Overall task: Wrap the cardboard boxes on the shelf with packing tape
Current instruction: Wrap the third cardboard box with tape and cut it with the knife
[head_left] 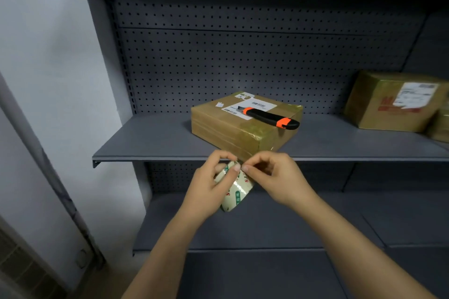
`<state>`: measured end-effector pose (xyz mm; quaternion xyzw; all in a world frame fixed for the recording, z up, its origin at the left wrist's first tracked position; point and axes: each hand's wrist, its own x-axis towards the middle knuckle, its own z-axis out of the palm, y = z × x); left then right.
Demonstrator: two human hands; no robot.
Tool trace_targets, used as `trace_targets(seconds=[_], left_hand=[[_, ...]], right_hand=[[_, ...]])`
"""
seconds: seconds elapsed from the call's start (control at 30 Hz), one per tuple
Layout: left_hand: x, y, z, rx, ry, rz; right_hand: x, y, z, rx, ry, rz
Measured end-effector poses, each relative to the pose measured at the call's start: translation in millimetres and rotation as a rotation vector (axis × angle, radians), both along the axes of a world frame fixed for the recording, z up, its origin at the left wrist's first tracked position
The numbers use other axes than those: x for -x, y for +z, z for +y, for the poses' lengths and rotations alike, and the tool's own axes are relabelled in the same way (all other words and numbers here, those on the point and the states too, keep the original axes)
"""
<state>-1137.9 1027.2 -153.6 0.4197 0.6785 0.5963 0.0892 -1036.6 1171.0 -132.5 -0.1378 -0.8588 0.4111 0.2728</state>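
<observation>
I count three cardboard boxes, one tape roll, one utility knife and my own two hands. The nearest box (233,126) sits on the grey shelf (158,138) with one corner at the front edge. It is flat and brown, glossy with tape over its near end, with white labels on top. A second box (388,104), taller and also shiny with tape and labelled, stands well apart at the right. Just beside it, a third box (439,126) is cut off by the frame edge. The tape roll (237,193) is off the shelf, in the air just below the near box's corner. It is pale, with green and red print. My left hand (209,189) holds it with fingers curled round it, and my right hand (277,177) has thumb and forefinger closed together on the roll's top rim. The black and orange utility knife (269,116) lies across the top of the near box. Behind is a perforated pegboard back (243,56), a lower shelf (315,221) runs beneath my hands, and a pale wall (48,56) stands at the left.
</observation>
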Motion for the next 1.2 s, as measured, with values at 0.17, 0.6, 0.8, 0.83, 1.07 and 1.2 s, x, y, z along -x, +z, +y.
trace_targets(seconds=[0.17, 0.6, 0.8, 0.83, 1.07, 1.2], left_hand=[[-5.1, -10.2, -0.7, 0.015, 0.030, -0.037], [0.5, -9.1, -0.9, 0.124, 0.211, 0.178], [-10.2, 2.6, 17.1, 0.219, 0.350, 0.357], [-12.8, 2.8, 20.8, 0.221, 0.374, 0.381], [-38.0, -2.2, 42.1, 0.135, 0.440, 0.175], [-55.9, -16.5, 54.9, 0.065, 0.503, 0.041]], right_hand=[[0.2, -5.1, -17.3, -0.192, -0.191, -0.021], [-12.6, -6.4, -13.4, -0.060, -0.160, 0.096], [-20.4, -5.9, 12.3, 0.075, -0.054, 0.136], [-21.5, -5.6, 17.6, 0.104, -0.038, 0.144], [-19.8, -14.7, 53.1, 0.247, 0.042, 0.163], [-20.1, -13.9, 68.3, 0.267, 0.127, 0.180]])
